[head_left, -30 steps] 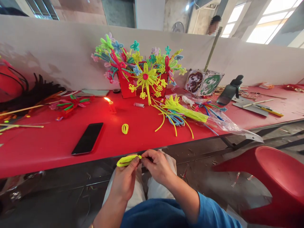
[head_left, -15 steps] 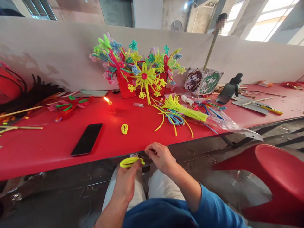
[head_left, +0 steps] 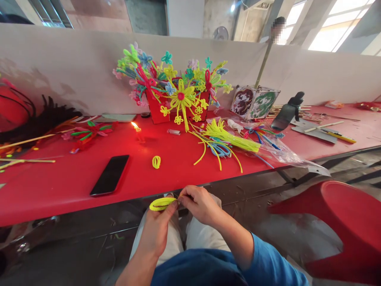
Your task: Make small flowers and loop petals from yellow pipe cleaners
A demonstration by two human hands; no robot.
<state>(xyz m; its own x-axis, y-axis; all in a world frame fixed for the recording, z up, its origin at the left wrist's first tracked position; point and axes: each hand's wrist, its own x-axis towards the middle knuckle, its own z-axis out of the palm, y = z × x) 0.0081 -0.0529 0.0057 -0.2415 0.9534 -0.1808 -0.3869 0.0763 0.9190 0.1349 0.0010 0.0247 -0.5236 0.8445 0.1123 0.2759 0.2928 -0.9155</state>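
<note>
Above my lap, my left hand [head_left: 159, 226] pinches a looped yellow pipe cleaner [head_left: 161, 203] between thumb and fingers. My right hand [head_left: 200, 203] is closed at the right end of the loops, fingertips meeting my left thumb. What those right fingertips grip is too small and covered to make out. On the red table ahead lies a smaller yellow pipe-cleaner coil [head_left: 156, 161]. Farther right is a bundle of straight yellow pipe cleaners [head_left: 232, 137], with blue-handled scissors [head_left: 219, 148] partly under loose strands.
A lit candle [head_left: 137, 129] burns on the table [head_left: 68, 186], behind a black phone [head_left: 110, 174]. Pipe-cleaner flowers [head_left: 181, 95] fill a red box at the back. To the right are a dark bottle [head_left: 284, 115], a yellow utility knife [head_left: 342, 137] and a red stool [head_left: 351, 210].
My right hand has moved left and down, from apart to touching the end of the yellow loops. My left hand keeps its pinch almost in place.
</note>
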